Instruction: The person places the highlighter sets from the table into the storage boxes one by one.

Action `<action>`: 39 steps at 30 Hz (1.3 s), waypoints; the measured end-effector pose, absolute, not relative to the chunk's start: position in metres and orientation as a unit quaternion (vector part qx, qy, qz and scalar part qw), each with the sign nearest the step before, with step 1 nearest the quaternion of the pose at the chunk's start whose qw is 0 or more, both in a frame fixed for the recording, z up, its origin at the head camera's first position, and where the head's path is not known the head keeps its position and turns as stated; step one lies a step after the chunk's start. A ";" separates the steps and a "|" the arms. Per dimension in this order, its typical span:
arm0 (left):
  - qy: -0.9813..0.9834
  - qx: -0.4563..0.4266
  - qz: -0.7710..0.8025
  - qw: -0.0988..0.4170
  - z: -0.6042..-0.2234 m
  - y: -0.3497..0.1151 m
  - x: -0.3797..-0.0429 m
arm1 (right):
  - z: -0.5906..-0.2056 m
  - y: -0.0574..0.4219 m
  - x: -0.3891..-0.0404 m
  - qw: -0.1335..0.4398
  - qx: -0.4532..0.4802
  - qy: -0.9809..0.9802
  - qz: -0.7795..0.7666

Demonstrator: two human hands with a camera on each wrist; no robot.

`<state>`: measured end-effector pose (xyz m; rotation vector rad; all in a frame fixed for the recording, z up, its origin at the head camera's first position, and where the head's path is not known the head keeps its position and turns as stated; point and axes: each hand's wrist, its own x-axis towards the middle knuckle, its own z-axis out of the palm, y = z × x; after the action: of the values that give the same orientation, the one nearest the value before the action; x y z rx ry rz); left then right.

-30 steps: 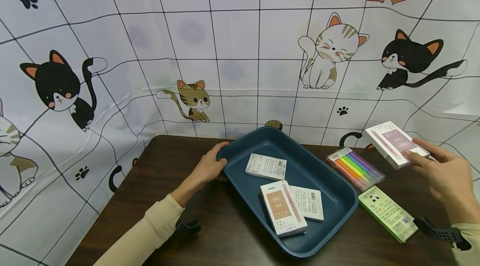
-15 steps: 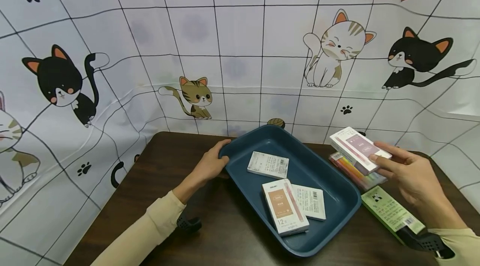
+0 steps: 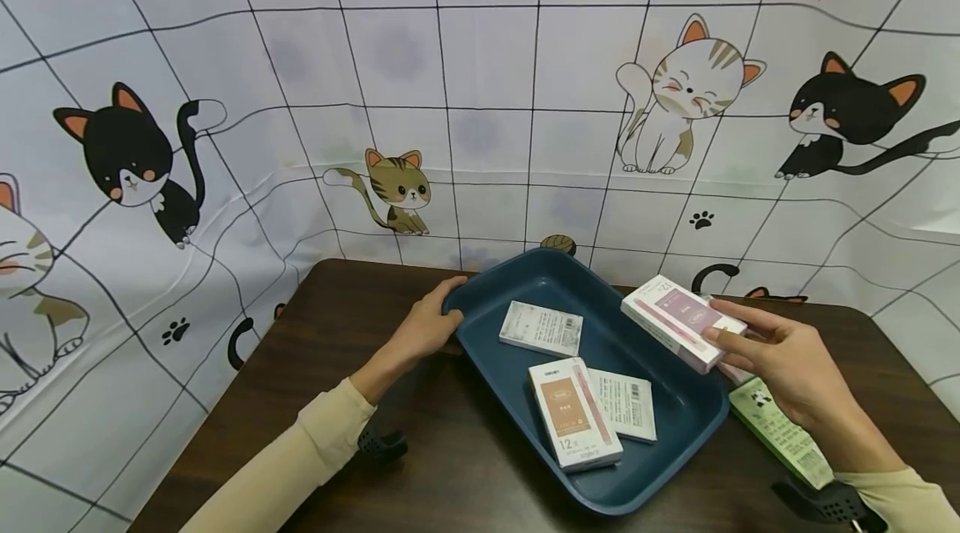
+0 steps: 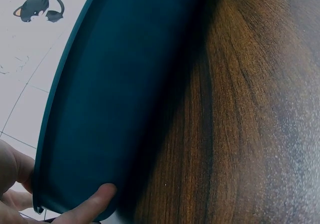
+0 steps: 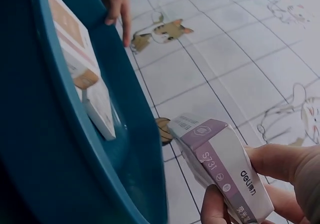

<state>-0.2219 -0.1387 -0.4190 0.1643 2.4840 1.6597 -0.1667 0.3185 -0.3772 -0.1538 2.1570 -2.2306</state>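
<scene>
My left hand (image 3: 423,320) grips the far-left corner of a dark blue tray (image 3: 555,276), its thumb against the outer wall in the left wrist view. Over the tray's right rim, my right hand (image 3: 787,362) holds a white box (image 3: 678,318) with a purple panel, marked "deli" in the right wrist view. Fingers and thumb pinch one end of this box, which tilts above the rim. Inside the tray lie a white box with an orange panel (image 3: 573,414), a white box with printed text (image 3: 542,328), and another printed box (image 3: 626,404) partly under the orange-panelled one.
Right of the tray, a green box (image 3: 783,437) lies on the dark wooden table (image 3: 450,466), partly behind the right wrist. The pack of coloured pens is mostly hidden by the right hand and its box. A cat-patterned sheet (image 3: 480,99) rises behind the table.
My right hand has carried the purple-panelled box leftward and lower, from above the table's right side to the tray's right rim, now covering the pen pack. My left hand keeps its hold.
</scene>
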 end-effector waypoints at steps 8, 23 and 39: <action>0.825 0.051 0.558 0.078 -0.418 -0.141 -0.221 | -0.378 0.291 -0.158 0.014 -0.048 0.802 -0.595; 0.849 0.065 0.522 0.057 -0.414 -0.138 -0.223 | -0.375 0.268 -0.142 -0.027 -0.075 0.935 -0.345; 0.829 0.062 0.551 0.072 -0.417 -0.138 -0.221 | -0.359 0.270 -0.134 -0.011 -0.148 0.941 -0.306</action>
<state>-0.2210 -0.1381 -0.4166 0.1854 2.4928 1.6545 -0.1338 0.2696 -0.3591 -0.4671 2.9762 -0.9670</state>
